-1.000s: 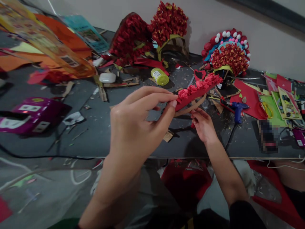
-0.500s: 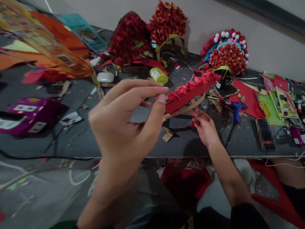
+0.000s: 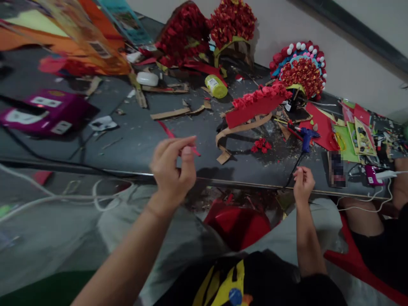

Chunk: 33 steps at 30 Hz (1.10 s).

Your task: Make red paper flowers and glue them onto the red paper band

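Observation:
My left hand (image 3: 174, 163) is over the table's front edge, fingertips pinched together beside a thin red strip (image 3: 167, 129); whatever lies between the fingertips is too small to make out. Farther right, my right hand (image 3: 303, 183) is at the edge near the glue gun's cord, its fingers curled in and their contents hidden. A red band with crumpled red paper flowers (image 3: 255, 109) lies on the table beyond the hands, next to a curved cardboard strip (image 3: 244, 127). A small pile of red paper flowers (image 3: 261, 145) sits in front of it. The blue glue gun (image 3: 307, 137) lies to the right.
Flower-covered red headpieces (image 3: 232, 23) and a round one with white balls (image 3: 301, 72) stand at the back. A yellow jar (image 3: 216, 86), purple power strip (image 3: 47, 112), scissors (image 3: 337, 141) and paper scraps lie about. Another person's arm (image 3: 400, 185) is at the right.
My left hand has drawn down and away from the red flowered band. My right hand has moved right and back toward the table edge, away from the flower pile. The view has shifted.

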### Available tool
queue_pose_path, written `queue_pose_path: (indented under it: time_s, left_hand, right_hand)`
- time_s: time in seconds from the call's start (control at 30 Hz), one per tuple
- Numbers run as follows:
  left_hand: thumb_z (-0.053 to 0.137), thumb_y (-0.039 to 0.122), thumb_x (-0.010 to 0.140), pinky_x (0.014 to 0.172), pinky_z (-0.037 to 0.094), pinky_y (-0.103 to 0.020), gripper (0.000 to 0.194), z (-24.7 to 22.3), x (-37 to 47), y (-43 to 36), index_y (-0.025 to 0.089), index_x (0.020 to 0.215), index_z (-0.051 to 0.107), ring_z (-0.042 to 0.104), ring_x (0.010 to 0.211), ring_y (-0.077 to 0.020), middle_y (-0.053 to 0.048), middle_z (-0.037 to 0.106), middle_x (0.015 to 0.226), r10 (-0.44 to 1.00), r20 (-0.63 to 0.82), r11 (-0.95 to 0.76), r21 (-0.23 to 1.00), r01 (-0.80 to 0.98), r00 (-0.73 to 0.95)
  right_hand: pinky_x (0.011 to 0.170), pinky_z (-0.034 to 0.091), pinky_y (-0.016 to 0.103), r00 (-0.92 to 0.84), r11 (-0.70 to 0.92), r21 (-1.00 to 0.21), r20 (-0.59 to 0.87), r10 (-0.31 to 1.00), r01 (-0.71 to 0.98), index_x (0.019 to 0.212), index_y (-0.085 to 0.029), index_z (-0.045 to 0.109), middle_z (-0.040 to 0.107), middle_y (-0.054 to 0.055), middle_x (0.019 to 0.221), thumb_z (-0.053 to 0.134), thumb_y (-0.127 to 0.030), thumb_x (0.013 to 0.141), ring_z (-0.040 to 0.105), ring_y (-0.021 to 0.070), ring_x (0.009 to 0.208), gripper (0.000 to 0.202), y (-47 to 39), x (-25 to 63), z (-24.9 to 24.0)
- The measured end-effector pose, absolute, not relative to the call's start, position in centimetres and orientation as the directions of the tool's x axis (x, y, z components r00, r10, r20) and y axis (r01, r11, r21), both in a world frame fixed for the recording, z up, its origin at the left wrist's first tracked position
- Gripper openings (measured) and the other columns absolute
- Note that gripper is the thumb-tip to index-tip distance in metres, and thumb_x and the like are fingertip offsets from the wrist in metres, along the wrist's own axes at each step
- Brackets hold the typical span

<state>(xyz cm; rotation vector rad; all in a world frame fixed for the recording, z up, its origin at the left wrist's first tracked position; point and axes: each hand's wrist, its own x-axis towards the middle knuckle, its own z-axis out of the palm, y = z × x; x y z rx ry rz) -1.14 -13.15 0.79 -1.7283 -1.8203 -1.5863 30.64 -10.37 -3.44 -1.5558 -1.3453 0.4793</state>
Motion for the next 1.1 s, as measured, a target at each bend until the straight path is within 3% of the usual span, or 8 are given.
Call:
queue_pose_path:
  time_s: [0.13,0.33,0.43,0.7,0.93,1.1]
  left_hand:
    - [0.041,0.026,0.088,0.075,0.047,-0.035,0.024,-2.7,-2.4,-14.8,0.015,0.091,0.063,0.058,0.079,-0.0198,-0.009,0.065,0.083,0.728,0.602,-0.125,0.586,0.801,-0.327]
    - [0.04,0.024,0.088,0.073,0.045,-0.033,0.024,-3.9,-3.5,-13.6,0.015,0.092,0.062,0.057,0.076,-0.0191,-0.007,0.062,0.079,0.761,0.572,-0.145,0.608,0.78,-0.305]
    - [0.041,0.024,0.088,0.068,0.044,-0.031,0.024,-4.3,-3.4,-13.4,0.016,0.093,0.062,0.056,0.07,-0.0187,-0.006,0.061,0.075,0.752,0.569,-0.126,0.621,0.774,-0.334]
    - [0.041,0.024,0.086,0.064,0.041,-0.029,0.024,-4.6,-2.9,-13.3,0.014,0.092,0.062,0.054,0.066,-0.0171,-0.005,0.058,0.071,0.747,0.483,0.021,0.67,0.742,-0.458]
    - [0.044,0.023,0.084,0.057,0.039,-0.027,0.021,-3.9,-2.9,-13.6,0.016,0.085,0.063,0.05,0.057,-0.0152,-0.003,0.058,0.066,0.781,0.418,0.067,0.683,0.727,-0.465]
    - [0.046,0.025,0.079,0.065,0.043,-0.027,0.022,-3.5,-3.1,-13.3,0.018,0.085,0.066,0.057,0.065,-0.0164,-0.003,0.066,0.074,0.835,0.339,0.098,0.683,0.724,-0.433]
  right_hand:
    - [0.059,0.041,0.026,0.227,0.101,-0.794,0.29,0.93,0.6,0.083,-0.016,0.062,0.058,0.0,0.062,0.048,-0.043,0.084,0.054,0.0124,0.057,0.03,-9.9,29.9,-3.5]
    - [0.044,0.032,0.022,0.487,0.08,-0.914,0.284,0.826,0.398,0.073,-0.017,0.054,0.051,-0.005,0.052,0.048,-0.046,0.082,0.042,0.0084,0.042,0.031,-10.2,30.5,-3.5]
    - [0.043,0.03,0.022,0.531,0.081,-0.916,0.298,0.793,0.393,0.065,-0.02,0.046,0.048,-0.006,0.049,0.044,-0.047,0.084,0.038,0.0078,0.04,0.033,-9.9,30.6,-3.5]
    - [0.054,0.034,0.024,0.421,0.048,-0.831,0.329,0.845,0.554,0.054,-0.021,0.043,0.044,-0.005,0.049,0.041,-0.047,0.086,0.042,0.0096,0.048,0.041,-9.5,30.3,-2.9]
    - [0.052,0.033,0.024,0.415,0.002,-0.852,0.256,0.873,0.523,0.054,-0.02,0.044,0.045,-0.005,0.049,0.044,-0.052,0.084,0.041,0.0103,0.048,0.043,-9.9,30.6,-3.1]
    - [0.052,0.033,0.023,0.391,-0.013,-0.88,0.198,0.899,0.474,0.055,-0.02,0.043,0.043,-0.006,0.049,0.042,-0.052,0.085,0.04,0.0095,0.047,0.043,-9.6,30.6,-3.0]
